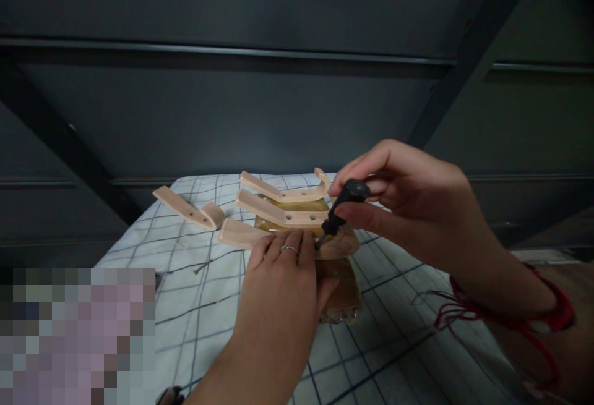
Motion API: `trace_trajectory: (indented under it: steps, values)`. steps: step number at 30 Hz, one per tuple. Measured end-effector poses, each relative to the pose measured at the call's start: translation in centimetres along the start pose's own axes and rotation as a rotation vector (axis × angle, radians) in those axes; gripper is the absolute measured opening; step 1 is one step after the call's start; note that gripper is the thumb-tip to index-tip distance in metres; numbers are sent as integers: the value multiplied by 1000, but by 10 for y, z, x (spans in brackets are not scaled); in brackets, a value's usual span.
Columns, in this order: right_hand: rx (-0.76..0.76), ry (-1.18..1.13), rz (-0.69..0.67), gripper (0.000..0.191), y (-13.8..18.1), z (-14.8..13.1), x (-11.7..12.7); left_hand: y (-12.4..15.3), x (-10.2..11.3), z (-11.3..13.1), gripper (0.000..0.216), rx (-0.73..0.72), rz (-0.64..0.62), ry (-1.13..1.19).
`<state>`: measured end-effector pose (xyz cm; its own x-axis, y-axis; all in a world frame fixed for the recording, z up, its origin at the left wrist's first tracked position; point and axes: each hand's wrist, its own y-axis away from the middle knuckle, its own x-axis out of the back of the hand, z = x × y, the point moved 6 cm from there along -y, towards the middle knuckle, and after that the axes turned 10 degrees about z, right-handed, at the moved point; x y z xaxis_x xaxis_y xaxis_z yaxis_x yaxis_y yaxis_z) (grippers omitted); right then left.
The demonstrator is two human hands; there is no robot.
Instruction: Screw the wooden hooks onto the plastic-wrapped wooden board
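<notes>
My right hand (394, 191) grips a short black screwdriver (346, 202) between thumb and fingers. Its tip points down at the nearest wooden hook (244, 235). Across that hook lies my left hand (285, 281), a ring on one finger, pressing it against a brown, plastic-wrapped block (341, 284). Its fingers are together on the wood. Behind it, a second wooden hook (273, 210) and a third wooden hook (290, 195) lie across the same block, each with two holes showing. Whether a screw sits under the screwdriver tip is too small to tell.
Another wooden hook (188, 210) lies loose to the left on the checked cloth (199, 294). Dark panels with metal rails (232, 120) rise right behind the cloth's far edge. A pixelated patch covers the lower left corner. A red string bracelet (510, 306) hangs from my right wrist.
</notes>
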<state>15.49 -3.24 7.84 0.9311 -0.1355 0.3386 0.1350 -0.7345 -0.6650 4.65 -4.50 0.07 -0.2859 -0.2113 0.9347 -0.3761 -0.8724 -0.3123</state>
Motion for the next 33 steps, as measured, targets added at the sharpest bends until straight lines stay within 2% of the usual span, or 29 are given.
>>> trace_trajectory:
  steps: [4, 9, 12, 18, 24, 28, 33]
  values:
    - [15, -16, 6, 18, 0, 1, -2, 1, 0, -1, 46, 8, -3, 4]
    - [213, 42, -70, 16, -1, -9, -4, -1, 0, 1, 46, 7, -21, 4]
    - [266, 81, -99, 12, -2, -13, -2, -2, 0, 1, 45, 5, -12, 1]
    - [207, 89, -171, 25, -2, -6, 2, 0, 0, 2, 48, -16, 4, -14]
    - [164, 93, -107, 17, -4, -1, 2, 0, 2, 2, 46, -31, 37, -25]
    - [106, 22, -116, 11, -3, -4, -1, -1, 1, 3, 42, -28, 39, -6]
    - [51, 37, -74, 14, 1, -3, -5, -2, 1, 3, 39, -11, 22, 15]
